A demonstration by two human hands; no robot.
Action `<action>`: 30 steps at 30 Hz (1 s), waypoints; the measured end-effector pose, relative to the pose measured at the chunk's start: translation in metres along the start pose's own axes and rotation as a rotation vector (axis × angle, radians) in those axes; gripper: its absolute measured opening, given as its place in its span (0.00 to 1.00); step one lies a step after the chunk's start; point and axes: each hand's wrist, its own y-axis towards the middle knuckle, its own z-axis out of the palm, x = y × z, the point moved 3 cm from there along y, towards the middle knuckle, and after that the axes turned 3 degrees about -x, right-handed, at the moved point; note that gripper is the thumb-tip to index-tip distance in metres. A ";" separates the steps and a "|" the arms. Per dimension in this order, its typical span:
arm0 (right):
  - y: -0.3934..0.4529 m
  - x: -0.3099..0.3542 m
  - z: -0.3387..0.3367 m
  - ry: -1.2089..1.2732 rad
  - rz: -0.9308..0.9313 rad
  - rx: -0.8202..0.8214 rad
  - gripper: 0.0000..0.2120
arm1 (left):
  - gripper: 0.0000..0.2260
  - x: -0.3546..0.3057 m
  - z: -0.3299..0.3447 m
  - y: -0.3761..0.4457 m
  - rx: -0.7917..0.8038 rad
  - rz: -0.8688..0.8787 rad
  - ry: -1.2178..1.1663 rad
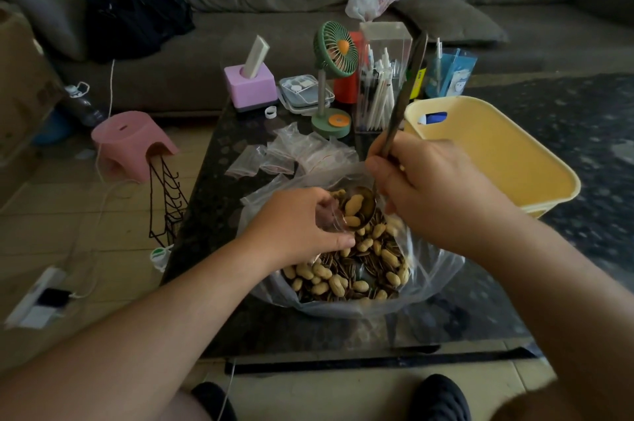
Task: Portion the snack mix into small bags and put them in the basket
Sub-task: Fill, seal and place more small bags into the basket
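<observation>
Clear small zip bag (331, 219) pinched in left hand (302, 225) at frame centre, mouth against the metal spoon (360, 206). Right hand (435, 187) grips the spoon handle, bowl loaded with peanuts, over the big plastic bag of peanut and sunflower seed mix (350, 269). Yellow basket (497, 159) right of centre, beside right hand. Spare empty bags (291, 152) just above the mix.

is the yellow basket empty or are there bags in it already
Empty as far as shows: the yellow basket has only bare inner walls and floor in view. The right hand hides its near left corner, so that part cannot be told.
</observation>
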 end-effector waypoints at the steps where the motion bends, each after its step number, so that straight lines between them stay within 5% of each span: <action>1: -0.001 0.002 0.000 0.001 -0.019 0.001 0.13 | 0.34 0.000 -0.001 0.000 -0.027 0.009 0.004; 11: -0.001 -0.002 -0.002 0.090 0.018 -0.074 0.08 | 0.28 -0.002 0.000 0.001 -0.141 0.044 0.061; 16: -0.003 0.004 -0.003 -0.061 -0.190 -0.104 0.10 | 0.18 -0.001 -0.002 0.000 -0.144 0.004 0.021; 30: -0.005 0.012 0.002 -0.090 -0.318 -0.169 0.13 | 0.19 0.007 -0.005 0.000 -0.180 -0.063 -0.053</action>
